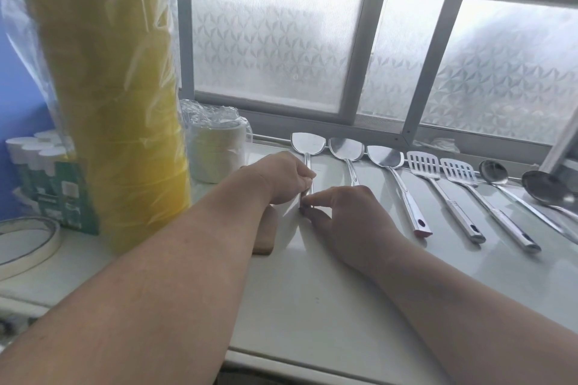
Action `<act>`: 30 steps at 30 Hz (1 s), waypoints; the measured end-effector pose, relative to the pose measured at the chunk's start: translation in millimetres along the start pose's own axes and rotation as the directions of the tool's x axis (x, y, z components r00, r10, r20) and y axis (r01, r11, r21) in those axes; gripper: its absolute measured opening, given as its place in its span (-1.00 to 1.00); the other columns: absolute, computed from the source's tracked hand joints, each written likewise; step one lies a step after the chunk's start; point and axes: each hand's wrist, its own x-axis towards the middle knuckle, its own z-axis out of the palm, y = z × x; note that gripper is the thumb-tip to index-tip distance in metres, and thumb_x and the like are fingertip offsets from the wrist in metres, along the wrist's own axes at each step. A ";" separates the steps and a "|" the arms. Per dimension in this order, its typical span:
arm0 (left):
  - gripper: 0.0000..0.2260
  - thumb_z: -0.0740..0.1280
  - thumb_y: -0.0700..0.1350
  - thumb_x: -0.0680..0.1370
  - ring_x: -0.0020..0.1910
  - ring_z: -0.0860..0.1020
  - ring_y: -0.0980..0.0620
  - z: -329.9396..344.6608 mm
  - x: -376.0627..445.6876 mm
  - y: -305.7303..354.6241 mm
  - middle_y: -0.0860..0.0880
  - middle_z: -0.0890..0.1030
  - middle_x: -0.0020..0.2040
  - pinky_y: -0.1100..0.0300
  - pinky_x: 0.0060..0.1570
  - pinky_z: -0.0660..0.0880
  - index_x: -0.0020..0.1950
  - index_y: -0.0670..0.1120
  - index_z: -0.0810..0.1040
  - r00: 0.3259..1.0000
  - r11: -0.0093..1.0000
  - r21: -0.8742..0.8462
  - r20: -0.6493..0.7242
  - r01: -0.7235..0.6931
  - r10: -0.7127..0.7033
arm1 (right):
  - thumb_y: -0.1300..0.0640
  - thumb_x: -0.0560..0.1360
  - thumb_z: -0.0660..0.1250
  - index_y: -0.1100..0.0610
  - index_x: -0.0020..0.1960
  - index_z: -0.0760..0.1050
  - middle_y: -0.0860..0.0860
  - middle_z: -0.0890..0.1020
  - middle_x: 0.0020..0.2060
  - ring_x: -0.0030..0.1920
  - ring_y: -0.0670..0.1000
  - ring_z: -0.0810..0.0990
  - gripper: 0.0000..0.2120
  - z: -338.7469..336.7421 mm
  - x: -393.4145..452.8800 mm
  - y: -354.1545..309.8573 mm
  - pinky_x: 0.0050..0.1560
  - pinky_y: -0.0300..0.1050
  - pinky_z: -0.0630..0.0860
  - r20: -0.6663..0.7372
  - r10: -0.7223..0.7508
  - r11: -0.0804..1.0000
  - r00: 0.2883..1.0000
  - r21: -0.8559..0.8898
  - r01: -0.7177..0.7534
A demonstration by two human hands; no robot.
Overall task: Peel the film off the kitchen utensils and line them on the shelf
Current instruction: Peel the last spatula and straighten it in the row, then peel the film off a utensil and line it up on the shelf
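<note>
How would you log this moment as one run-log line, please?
left hand: grips leftmost spatula handle | right hand: pinches handle end | six utensils lined rightward

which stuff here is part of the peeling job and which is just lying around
Job: turner gripped by left hand and right hand; two more turners, slotted turners, ladles, shelf.

Lying about: yellow bag, tape rolls, bottles.

Polished, glossy metal is being shown by the utensils (387, 156); the shelf (312, 291) is looking smooth and white, the yellow stack (119, 103) being wrapped in clear plastic
</note>
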 end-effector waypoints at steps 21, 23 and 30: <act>-0.43 0.28 0.31 0.62 0.17 0.54 -0.17 -17.0 -150.9 26.3 -0.15 0.57 0.38 0.02 0.05 0.47 0.41 -0.12 0.54 0.986 0.892 0.426 -0.002 0.151 -0.166 | -0.09 0.55 0.35 -0.11 0.27 0.61 -0.09 0.69 0.15 0.28 -0.01 0.57 -0.69 -39.9 -85.8 -28.1 0.19 -0.10 0.51 -0.021 0.036 0.984 0.999 -0.175 -0.040; -0.39 0.26 0.33 0.61 0.19 0.54 -0.20 -14.7 -165.5 21.1 -0.17 0.57 0.35 0.02 0.06 0.46 0.38 -0.15 0.54 0.987 0.860 0.489 -0.021 0.148 -0.158 | -0.10 0.55 0.34 -0.11 0.25 0.61 -0.10 0.68 0.17 0.27 -0.02 0.58 -0.70 -44.4 -97.5 -34.5 0.17 -0.12 0.50 -0.011 0.023 0.982 1.000 -0.190 -0.024; -0.65 0.29 -0.09 0.65 0.13 0.54 -0.19 -27.6 -213.0 32.6 -0.25 0.53 0.31 0.07 0.07 0.50 0.38 -0.24 0.45 0.972 0.910 0.365 -0.194 0.196 -0.132 | -0.09 0.54 0.32 -0.12 0.22 0.61 -0.15 0.66 0.19 0.27 -0.04 0.58 -0.72 -74.2 -127.7 -50.2 0.24 -0.06 0.53 -0.018 -0.033 0.979 0.999 -0.201 0.028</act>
